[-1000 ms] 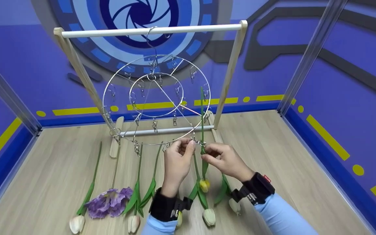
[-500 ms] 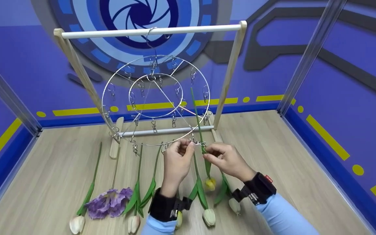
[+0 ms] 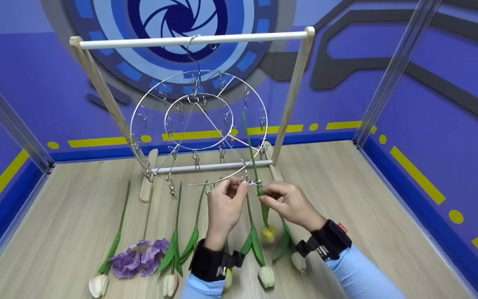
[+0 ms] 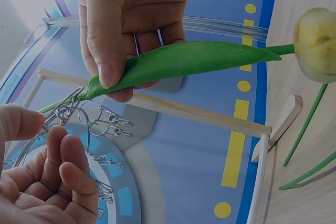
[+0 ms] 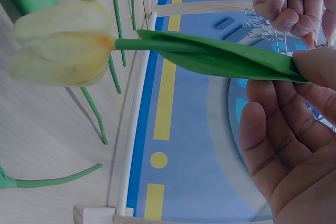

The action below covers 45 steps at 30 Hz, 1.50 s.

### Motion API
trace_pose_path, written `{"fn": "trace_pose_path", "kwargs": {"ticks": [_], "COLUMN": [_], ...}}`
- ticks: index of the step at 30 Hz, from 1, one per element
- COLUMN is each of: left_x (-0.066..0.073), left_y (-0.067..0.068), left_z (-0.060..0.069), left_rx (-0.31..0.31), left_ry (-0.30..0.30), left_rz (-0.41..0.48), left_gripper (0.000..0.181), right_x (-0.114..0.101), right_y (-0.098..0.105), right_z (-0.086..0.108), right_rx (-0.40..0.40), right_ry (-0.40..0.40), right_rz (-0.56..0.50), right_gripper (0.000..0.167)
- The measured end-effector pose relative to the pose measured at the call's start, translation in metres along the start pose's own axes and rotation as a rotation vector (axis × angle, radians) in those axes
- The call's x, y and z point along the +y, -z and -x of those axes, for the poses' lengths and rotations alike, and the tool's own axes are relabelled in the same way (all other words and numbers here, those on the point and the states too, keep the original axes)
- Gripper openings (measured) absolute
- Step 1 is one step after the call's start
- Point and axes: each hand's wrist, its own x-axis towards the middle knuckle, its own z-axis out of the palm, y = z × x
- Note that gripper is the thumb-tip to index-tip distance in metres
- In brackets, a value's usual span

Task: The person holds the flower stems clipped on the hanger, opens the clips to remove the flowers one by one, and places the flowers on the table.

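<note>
My right hand (image 3: 290, 204) pinches a yellow artificial tulip (image 5: 60, 43) by its green leaf and stem between thumb and fingers. In the head view the tulip hangs bloom down, its stem pointing up across the hanger's rim. My left hand (image 3: 226, 203) pinches a metal clip (image 4: 65, 109) on the near right edge of a round wire hanger (image 3: 199, 148). The clip's end meets the stem just above my right fingers; whether its jaws grip the stem, I cannot tell. Several other clips dangle around the hanger's two rings.
A wooden rack with a white bar (image 3: 247, 37) carries the hanger. On the table (image 3: 346, 187) lie several white tulips (image 3: 266, 277), a purple flower (image 3: 139, 258) and another yellow bloom (image 3: 228, 279), partly behind my left wrist. Purple-blue panels (image 3: 430, 124) stand around the table.
The tulip has tilted: its stem top swung left and its bloom moved right and slightly down. My right hand shifted very slightly right. The left hand stays nearly still at the clip.
</note>
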Motion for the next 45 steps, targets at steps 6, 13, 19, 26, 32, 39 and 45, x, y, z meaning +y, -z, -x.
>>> {"fn": "trace_pose_path", "kwargs": {"ticks": [6,13,19,26,32,39,45], "left_x": [-0.0003,0.0008,0.0001,0.0002,0.002,0.0021,0.0007], "left_y": [0.0005,0.0016,0.0014,0.0019,0.0024,0.0028,0.0031], "left_z": [-0.0002,0.0002,-0.0006,-0.0003,-0.0009,-0.0009,-0.0007], "left_rx": [0.012,0.017,0.013,0.003,-0.001,-0.005,0.0], "left_ry": [-0.016,-0.038,-0.037,-0.042,-0.038,-0.033,-0.034], "left_rz": [0.002,0.011,0.011,0.029,0.037,0.045,0.042], "left_gripper": [0.009,0.01,0.01,0.01,0.009,0.01,0.01], "right_x": [-0.0009,-0.0015,-0.0011,0.0002,0.0006,0.0028,0.0036], "right_y": [0.0011,0.0028,0.0034,0.0046,0.0051,0.0055,0.0067], "right_z": [-0.0003,-0.0008,-0.0012,-0.0002,-0.0001,0.0008,0.0022], "right_rx": [-0.012,-0.015,-0.01,-0.022,-0.027,-0.023,-0.028], "right_ry": [-0.013,-0.029,-0.007,-0.018,-0.009,0.011,0.018], "right_rz": [-0.008,0.004,0.011,0.012,0.009,0.011,0.006], "right_gripper": [0.005,0.006,0.006,0.008,0.009,0.009,0.01]}}
